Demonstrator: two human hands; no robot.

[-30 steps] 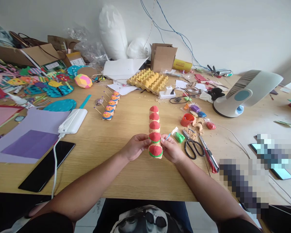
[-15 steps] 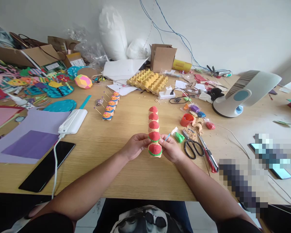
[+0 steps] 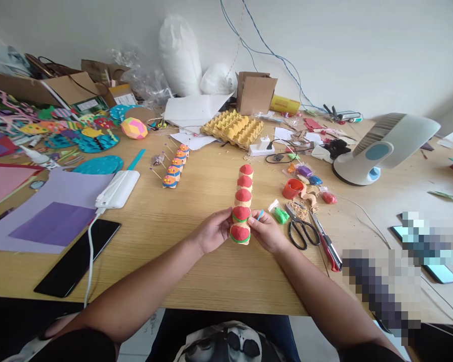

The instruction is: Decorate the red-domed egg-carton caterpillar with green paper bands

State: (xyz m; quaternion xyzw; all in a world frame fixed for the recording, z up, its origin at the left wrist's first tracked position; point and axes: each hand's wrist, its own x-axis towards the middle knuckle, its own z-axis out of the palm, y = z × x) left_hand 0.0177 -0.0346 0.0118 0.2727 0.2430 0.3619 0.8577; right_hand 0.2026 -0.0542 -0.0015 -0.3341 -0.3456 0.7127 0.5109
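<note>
In front of me is an egg-carton strip (image 3: 243,195), a row of several bumps topped with red clay. Green clay edges the two bumps closest to me. My left hand (image 3: 214,232) grips the strip's left side near the second bump, fingers closed. On the other side, my right hand (image 3: 267,231) pinches the strip with its thumb on the green edge. A thin light-blue stick (image 3: 260,214) pokes out from the right fingers; most of it is hidden. Beyond to the left stands a finished-looking egg-carton caterpillar (image 3: 176,167) in orange and blue, with pins stuck in it.
Right of my hands lie a green clay packet (image 3: 281,215), black-handled scissors (image 3: 302,234), a red utility knife (image 3: 326,244) and a red cup (image 3: 292,188). A white fan (image 3: 377,151) stands farther right. At left are a power bank (image 3: 119,188) and a black phone (image 3: 77,257).
The strip's far end has swung slightly right, so it now leans that way. Both hands still hold it. The whole view has shifted a little.
</note>
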